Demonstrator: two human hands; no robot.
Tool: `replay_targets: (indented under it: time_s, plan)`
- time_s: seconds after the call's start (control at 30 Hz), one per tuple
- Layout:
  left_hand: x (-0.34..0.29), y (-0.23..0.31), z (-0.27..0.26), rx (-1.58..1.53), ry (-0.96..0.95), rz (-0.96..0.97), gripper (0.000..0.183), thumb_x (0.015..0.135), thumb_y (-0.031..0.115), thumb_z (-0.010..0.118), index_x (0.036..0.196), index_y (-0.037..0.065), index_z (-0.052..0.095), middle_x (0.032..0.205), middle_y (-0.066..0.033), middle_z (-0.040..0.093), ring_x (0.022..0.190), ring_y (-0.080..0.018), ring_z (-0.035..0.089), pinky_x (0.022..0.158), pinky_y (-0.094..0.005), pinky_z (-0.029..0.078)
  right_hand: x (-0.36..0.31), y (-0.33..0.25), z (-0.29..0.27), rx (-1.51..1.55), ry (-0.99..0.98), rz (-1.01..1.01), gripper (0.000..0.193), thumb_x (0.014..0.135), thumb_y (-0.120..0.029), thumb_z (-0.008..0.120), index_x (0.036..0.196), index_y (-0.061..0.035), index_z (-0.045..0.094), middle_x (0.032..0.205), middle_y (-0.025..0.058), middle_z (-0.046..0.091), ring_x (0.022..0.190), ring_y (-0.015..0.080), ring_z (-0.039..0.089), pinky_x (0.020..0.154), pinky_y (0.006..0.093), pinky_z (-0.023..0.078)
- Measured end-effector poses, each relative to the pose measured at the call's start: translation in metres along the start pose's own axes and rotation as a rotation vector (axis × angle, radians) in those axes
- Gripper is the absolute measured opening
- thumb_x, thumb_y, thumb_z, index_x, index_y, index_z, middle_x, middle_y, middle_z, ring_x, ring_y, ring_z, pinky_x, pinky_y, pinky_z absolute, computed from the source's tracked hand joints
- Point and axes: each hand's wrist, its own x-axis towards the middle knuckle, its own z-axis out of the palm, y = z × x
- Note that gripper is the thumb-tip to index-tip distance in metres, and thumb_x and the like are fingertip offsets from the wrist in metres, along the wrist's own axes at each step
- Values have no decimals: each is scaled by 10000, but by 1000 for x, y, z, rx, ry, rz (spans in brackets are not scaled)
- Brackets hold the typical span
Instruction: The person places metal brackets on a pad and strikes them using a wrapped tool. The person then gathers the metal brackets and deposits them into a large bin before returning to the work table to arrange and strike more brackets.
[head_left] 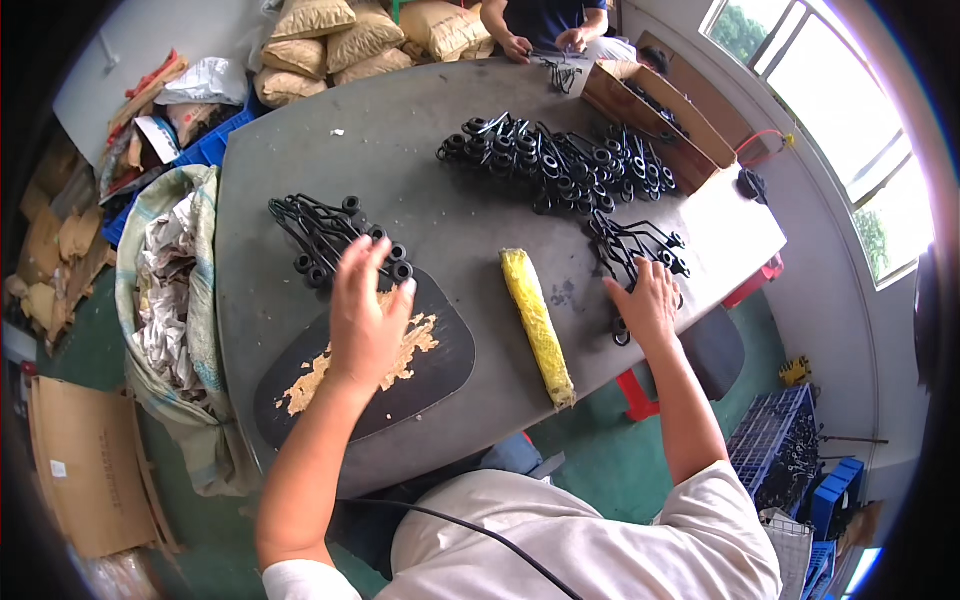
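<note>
My left hand (366, 318) is raised over a dark worn board (440, 375), its thumb and fingers apart and nothing in them. Just beyond its fingertips lies a small bunch of black bent rods with round ring ends (325, 235). My right hand (650, 300) reaches to a second small group of black rods (632, 243); its thumb and fingers are spread, and I cannot tell if the fingertips touch the rods. Between my hands lies a long bundle in yellow wrapping (537, 325), apart from both.
A large heap of similar rods (560, 165) covers the far right of the grey table (400, 130), beside an open cardboard box (660, 115). Across the table a person's hands (545, 47) handle similar pieces. A woven sack (170, 300) stands against the left edge.
</note>
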Motion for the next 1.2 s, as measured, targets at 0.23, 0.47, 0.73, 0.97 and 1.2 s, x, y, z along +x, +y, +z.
replay_targets:
  time_s: [0.23, 0.47, 0.73, 0.97, 1.2]
  plan:
    - [-28, 14, -7, -97, -107, -45, 517, 877, 78, 712, 1363, 53, 539, 1414, -175, 484, 1309, -338, 497, 1112, -427, 405, 24, 16, -4, 5, -84, 90, 576, 813, -426, 757, 1241, -63, 625, 1236, 127, 608, 1233, 299, 531, 1049, 431, 393]
    - [-33, 25, -11, -743, -378, -516, 654, 958, 329, 697, 1473, 42, 414, 1396, -129, 514, 1092, -154, 559, 966, -314, 483, -14, -44, -63, 442, 283, -10, 502, 763, -244, 821, 1177, -51, 613, 1020, 109, 608, 980, 301, 579, 906, 416, 459]
    - [-24, 60, -28, -851, -283, -557, 425, 1056, 405, 524, 1249, 50, 657, 974, 6, 717, 710, -27, 498, 625, -199, 426, -82, -150, -84, 855, -49, -709, 841, 699, -284, 871, 1422, -73, 498, 1146, 132, 569, 1024, 330, 561, 903, 437, 461]
    - [-19, 8, -62, -742, -116, -507, 361, 1049, 354, 552, 1202, 44, 655, 900, -7, 703, 698, -17, 461, 634, -198, 386, -87, -91, -28, 264, -410, -266, 900, 840, -354, 761, 1554, -69, 292, 1119, 179, 563, 1023, 364, 587, 885, 440, 485]
    - [-13, -16, -66, -609, -107, -425, 258, 1050, 254, 567, 1175, 32, 608, 923, -22, 681, 874, -72, 575, 834, -242, 461, -91, -60, -36, 1405, -903, 291, 671, 976, -245, 581, 1570, -90, 310, 1122, 136, 610, 884, 129, 581, 707, 263, 490]
